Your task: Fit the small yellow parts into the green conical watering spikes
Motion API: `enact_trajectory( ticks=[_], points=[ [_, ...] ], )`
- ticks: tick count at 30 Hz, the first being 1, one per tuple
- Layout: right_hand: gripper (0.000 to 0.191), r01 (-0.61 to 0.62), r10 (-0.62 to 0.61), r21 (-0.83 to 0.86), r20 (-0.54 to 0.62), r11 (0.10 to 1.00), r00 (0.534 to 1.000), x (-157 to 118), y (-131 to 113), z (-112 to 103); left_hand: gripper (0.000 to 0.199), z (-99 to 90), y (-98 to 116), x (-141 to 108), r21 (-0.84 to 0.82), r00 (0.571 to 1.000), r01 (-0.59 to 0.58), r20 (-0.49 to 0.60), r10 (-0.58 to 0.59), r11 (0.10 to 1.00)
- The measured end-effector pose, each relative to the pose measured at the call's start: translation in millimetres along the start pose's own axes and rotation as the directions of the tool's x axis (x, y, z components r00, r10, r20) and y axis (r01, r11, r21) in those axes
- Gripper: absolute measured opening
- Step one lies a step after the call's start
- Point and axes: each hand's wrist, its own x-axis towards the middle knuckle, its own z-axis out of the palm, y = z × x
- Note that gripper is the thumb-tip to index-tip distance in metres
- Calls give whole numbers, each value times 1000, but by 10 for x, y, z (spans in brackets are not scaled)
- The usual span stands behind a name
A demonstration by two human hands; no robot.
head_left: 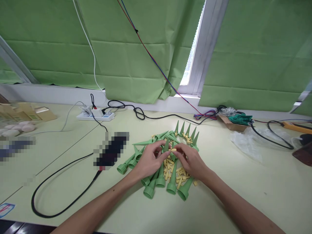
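Observation:
My left hand (151,158) is closed around a green plastic cone (166,145), whose tip points up between thumb and fingers. Close against it, my right hand (191,160) pinches a small yellow plastic piece (173,149) between thumb and fingertips. Whether the yellow piece touches the cone I cannot tell. Beneath both hands lies a heap of small yellow pieces (181,175), ringed by several green cones lying on their sides, such as the near cone (172,182). Behind the hands, several upright cones (187,130) stand in a curved row with yellow pieces at their sides.
A power strip (96,115) with plugs sits at the back left. A blurred dark device (112,151) with a looping black cable (36,191) lies left of the heap. To the right are a cardboard box (232,123) and clear plastic wrap (246,144).

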Motion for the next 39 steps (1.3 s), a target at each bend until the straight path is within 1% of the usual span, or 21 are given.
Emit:
enact_trajectory(
  ticks=[4,8,16,25,30,34,39],
  points=[
    [14,-14,14,-16,-6,1000,1000,-2,-6,-2,25,-3,-15,1,9,1000,3,6,-3,1000],
    [13,-36,36,26,7,999,999,-6,-16,-16,26,-7,-26,7,8,1000,6,-14,-6,1000],
    [10,7,-7,12,1,1000,1000,2,3,-16,26,1,-14,6,-4,1000,4,-12,-4,1000],
    [16,-2,3,-28,17,1000,1000,8,7,-17,27,-4,-8,-1,11,1000,8,1,-8,1000],
    [11,-26,26,4,8,1000,1000,8,-11,-23,26,-6,-11,-1,0,1000,13,-6,-13,1000],
    [9,-8,8,21,8,1000,1000,0,-1,-18,25,-2,-16,1,1,1000,10,2,-10,1000],
    [10,0,0,1,13,1000,1000,-1,20,-11,23,4,-17,3,9,1000,4,7,-4,1000]
  ],
)
